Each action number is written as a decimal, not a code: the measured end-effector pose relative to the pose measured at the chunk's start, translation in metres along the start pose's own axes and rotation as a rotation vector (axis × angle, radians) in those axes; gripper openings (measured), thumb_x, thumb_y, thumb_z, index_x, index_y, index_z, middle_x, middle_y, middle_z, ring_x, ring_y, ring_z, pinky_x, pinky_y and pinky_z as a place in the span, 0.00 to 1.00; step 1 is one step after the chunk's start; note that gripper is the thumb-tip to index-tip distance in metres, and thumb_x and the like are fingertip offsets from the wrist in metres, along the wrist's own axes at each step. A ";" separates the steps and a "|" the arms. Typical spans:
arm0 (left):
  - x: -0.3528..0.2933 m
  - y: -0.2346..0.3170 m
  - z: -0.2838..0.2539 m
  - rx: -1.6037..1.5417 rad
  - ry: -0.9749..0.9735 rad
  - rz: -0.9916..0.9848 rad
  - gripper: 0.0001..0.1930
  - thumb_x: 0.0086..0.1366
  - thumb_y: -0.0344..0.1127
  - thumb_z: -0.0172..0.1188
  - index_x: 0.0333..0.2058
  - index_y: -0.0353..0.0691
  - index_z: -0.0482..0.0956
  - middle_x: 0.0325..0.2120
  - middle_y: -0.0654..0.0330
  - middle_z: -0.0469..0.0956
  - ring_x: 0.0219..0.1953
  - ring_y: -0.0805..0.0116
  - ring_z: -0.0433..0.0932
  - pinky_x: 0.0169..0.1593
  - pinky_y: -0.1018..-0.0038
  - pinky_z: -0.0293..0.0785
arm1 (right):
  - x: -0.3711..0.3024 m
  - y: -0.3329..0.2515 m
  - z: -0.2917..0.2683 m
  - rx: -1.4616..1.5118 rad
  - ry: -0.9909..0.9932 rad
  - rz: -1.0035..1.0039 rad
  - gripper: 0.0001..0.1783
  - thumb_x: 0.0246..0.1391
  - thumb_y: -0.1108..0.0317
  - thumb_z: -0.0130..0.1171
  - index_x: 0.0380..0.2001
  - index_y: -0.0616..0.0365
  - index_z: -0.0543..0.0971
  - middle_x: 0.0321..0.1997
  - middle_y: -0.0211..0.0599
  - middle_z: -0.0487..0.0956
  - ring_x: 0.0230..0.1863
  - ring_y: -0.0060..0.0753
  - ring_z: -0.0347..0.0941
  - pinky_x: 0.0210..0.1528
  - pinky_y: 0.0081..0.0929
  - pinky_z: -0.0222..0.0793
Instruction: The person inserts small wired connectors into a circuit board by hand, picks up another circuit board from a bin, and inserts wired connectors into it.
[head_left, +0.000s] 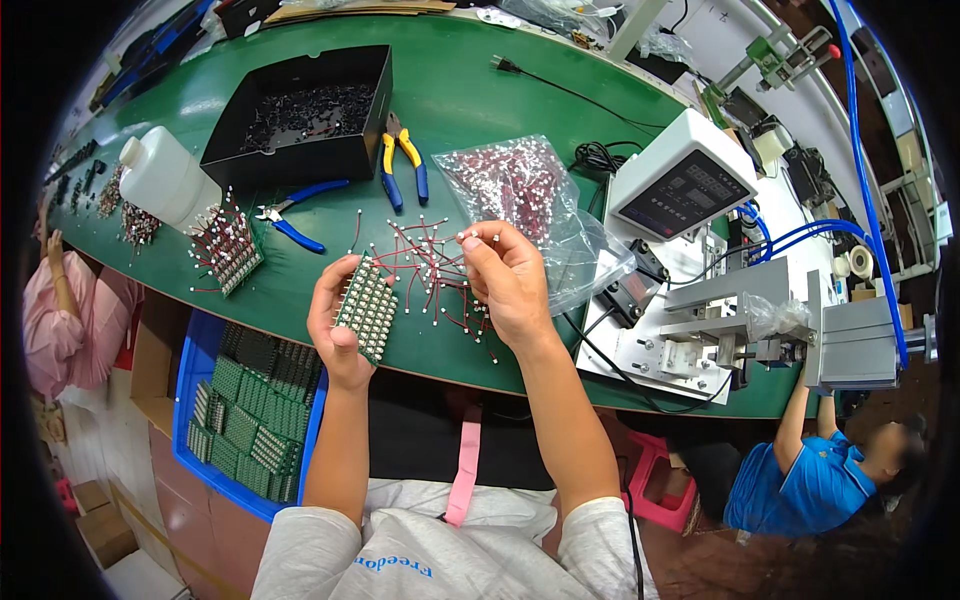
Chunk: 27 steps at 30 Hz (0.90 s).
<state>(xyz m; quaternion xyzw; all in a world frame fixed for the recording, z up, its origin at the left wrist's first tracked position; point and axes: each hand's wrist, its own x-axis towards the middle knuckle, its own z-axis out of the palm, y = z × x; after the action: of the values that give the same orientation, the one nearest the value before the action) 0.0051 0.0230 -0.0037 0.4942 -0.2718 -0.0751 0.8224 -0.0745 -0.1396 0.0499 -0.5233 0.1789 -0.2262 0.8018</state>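
Just beyond the right hand [510, 287] sprawls a wire-filled plastic bag [530, 188].

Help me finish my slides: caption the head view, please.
Left hand holding a green circuit panel, right hand near scattered red white-tipped wires on a green bench.

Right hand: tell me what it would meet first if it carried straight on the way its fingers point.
The right hand points leftward, so the first thing in line looks to be the loose red wires. Depth is unclear; it might pass above them.
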 end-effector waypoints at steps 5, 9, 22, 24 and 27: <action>0.000 0.000 0.000 -0.004 -0.002 0.002 0.48 0.53 0.72 0.56 0.53 0.26 0.65 0.50 0.51 0.66 0.46 0.63 0.72 0.51 0.62 0.75 | -0.004 0.000 0.004 -0.120 0.017 -0.092 0.04 0.58 0.71 0.54 0.36 0.58 0.75 0.20 0.25 0.68 0.18 0.13 0.56 0.19 0.11 0.50; 0.000 0.000 0.001 -0.004 0.006 0.000 0.48 0.52 0.71 0.57 0.53 0.26 0.65 0.50 0.51 0.66 0.47 0.63 0.71 0.51 0.61 0.75 | -0.007 0.003 0.006 -0.126 0.028 -0.193 0.04 0.58 0.72 0.52 0.35 0.59 0.75 0.20 0.24 0.69 0.19 0.14 0.59 0.21 0.12 0.54; 0.000 0.001 0.003 -0.018 0.031 0.000 0.49 0.50 0.71 0.60 0.52 0.27 0.65 0.51 0.51 0.65 0.47 0.62 0.71 0.52 0.61 0.75 | -0.017 0.008 0.016 -0.288 0.002 -0.269 0.05 0.60 0.74 0.48 0.38 0.61 0.72 0.20 0.26 0.68 0.19 0.13 0.55 0.20 0.12 0.50; 0.001 0.001 0.002 -0.020 0.032 0.003 0.49 0.49 0.71 0.60 0.52 0.27 0.65 0.50 0.51 0.65 0.47 0.62 0.71 0.52 0.61 0.75 | -0.017 0.007 0.016 -0.295 0.004 -0.268 0.05 0.60 0.75 0.48 0.38 0.61 0.72 0.20 0.26 0.67 0.19 0.13 0.55 0.20 0.12 0.50; 0.001 0.001 0.002 -0.018 0.030 -0.003 0.49 0.49 0.72 0.60 0.52 0.27 0.65 0.50 0.51 0.65 0.47 0.62 0.71 0.52 0.62 0.75 | -0.016 0.004 0.015 -0.379 -0.005 -0.240 0.06 0.60 0.74 0.47 0.39 0.60 0.71 0.19 0.25 0.68 0.19 0.13 0.55 0.20 0.12 0.50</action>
<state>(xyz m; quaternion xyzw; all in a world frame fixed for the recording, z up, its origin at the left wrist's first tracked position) 0.0046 0.0220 -0.0018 0.4882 -0.2578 -0.0712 0.8307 -0.0793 -0.1176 0.0526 -0.6827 0.1527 -0.2809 0.6571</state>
